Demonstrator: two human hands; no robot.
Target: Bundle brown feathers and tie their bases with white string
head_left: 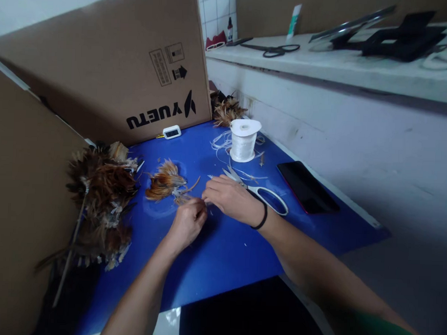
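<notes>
My left hand (188, 223) and my right hand (228, 198) meet over the blue mat (221, 245), fingers pinched together on thin feather stems (185, 199). A small bunch of orange-brown feathers (165, 182) lies just left of the fingers. My right wrist wears a black band. White-handled scissors (259, 190) lie right behind my right hand. A spool of white thread (243, 140) stands farther back, with loose thread around it.
A feather duster on a stick (97, 202) lies at the left. Cardboard walls (113, 61) enclose the left and back. A dark phone (307, 187) rests at the right. More feathers (225, 109) sit in the back corner. Black scissors (273, 50) lie on the raised ledge.
</notes>
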